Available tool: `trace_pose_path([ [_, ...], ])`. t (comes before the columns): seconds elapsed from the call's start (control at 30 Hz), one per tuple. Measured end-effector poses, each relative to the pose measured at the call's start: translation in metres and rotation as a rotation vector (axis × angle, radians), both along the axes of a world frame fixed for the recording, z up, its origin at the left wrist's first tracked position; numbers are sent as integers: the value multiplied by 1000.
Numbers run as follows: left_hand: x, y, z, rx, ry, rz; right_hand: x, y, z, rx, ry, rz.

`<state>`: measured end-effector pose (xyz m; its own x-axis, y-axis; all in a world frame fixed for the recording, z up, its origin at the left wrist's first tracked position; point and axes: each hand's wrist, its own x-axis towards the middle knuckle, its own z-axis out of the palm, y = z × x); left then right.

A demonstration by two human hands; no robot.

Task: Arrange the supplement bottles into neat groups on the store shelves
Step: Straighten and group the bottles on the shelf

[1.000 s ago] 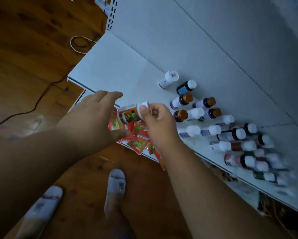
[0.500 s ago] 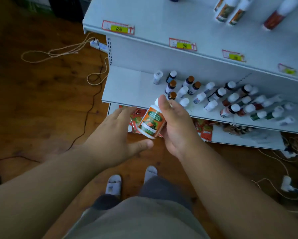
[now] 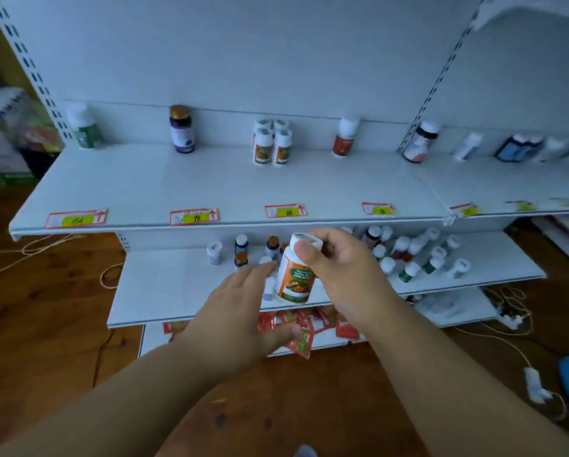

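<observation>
Left hand hovers flat and empty, fingers straight, just beside the bottle. The bottle hangs upright in front of the middle shelf, right hand pinching its white cap. Likely light, rigid, smooth plastic; a grip round the labelled body looks safer than the cap alone.
</observation>
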<state>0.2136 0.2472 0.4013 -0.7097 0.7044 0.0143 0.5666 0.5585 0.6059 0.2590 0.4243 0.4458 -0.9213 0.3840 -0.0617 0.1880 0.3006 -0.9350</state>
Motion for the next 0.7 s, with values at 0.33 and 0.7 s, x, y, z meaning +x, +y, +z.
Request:
trace_pose_path([
  [0.33,-80,99,15,-63,161,178,-112,92,31,277,-21,167],
  [0.7,-243,123,-8,-319,165,232,-278,92,-3,556,-72,141],
])
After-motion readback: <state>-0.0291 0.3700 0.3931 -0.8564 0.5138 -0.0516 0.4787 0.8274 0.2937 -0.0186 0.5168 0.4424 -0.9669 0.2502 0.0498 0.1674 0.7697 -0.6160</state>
